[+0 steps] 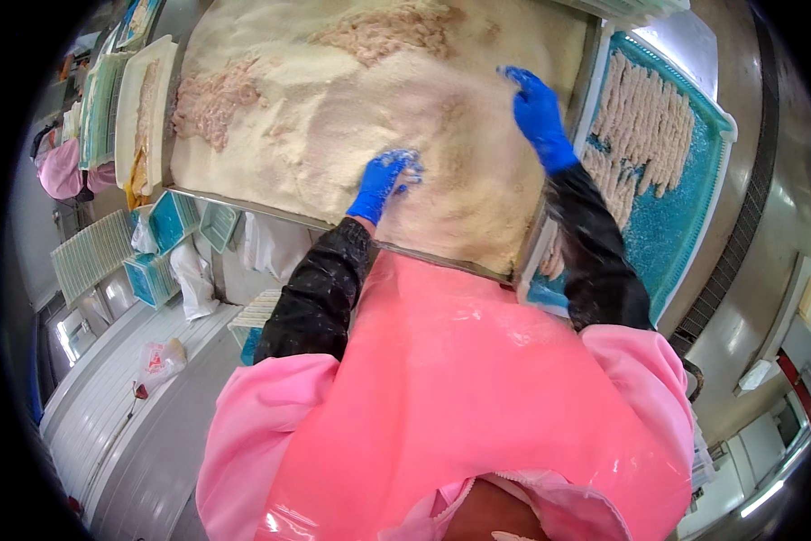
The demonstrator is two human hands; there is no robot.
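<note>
Both hands gloved blue, over wide bed of pale crumbs (pixel 288 176) on metal-rimmed counter (pixel 441 261), top centre of frame. Left hand (pixel 385 183) at centre, low over or in crumbs near the front edge; fingers bent, coated with crumbs, thumb side apart from them; can't tell if it pinches anything. Right hand (pixel 535 106) upper right of centre, at right part of the bed; fingers close together, pointing left, crumbs on the tips; can't tell if anything is pinched, or if it touches the bed.

Raw pink meat in two spots on the crumbs: one heap (pixel 211 104) upper left, other heap (pixel 387 34) top centre. Coated strips (pixel 644 117) in rows in blue tray (pixel 671 239), upper right, just beside the counter; right forearm crosses the tray's near left corner.

Long white tray (pixel 157 117) upper left, pinkish and yellow stuff inside. Blue basket (pixel 173 221) below it, more baskets around. Clear plastic bag (pixel 162 362) lower left, on grey ribbed surface. Pink apron (pixel 441 361) fills bottom centre; black sleeves (pixel 311 293) on both forearms.
</note>
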